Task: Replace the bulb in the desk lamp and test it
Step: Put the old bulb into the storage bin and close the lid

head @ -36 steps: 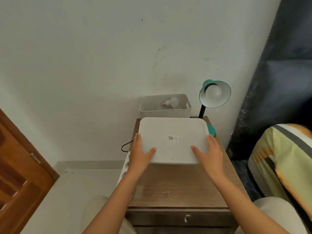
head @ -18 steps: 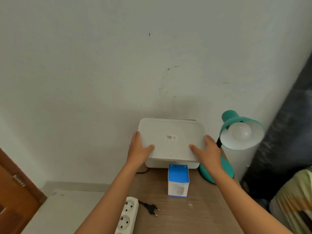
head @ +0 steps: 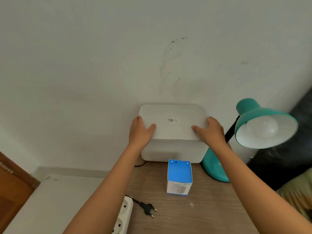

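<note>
A teal desk lamp stands at the right of the wooden table, its shade facing me with a white bulb screwed in. Its black plug lies loose on the table. A blue and white bulb box stands upright in the middle. At the back against the wall sits a white storage bin with a white lid on top. My left hand grips the lid's left edge and my right hand grips its right edge.
A white power strip hangs at the table's left edge. A brown wooden door is at the far left, a dark curtain at the right. The wall is close behind the bin.
Both hands carried the lid away from me and set it over the bin, hiding the bulb inside. The camera moved closer, uncovering the bulb box, plug and power strip.
</note>
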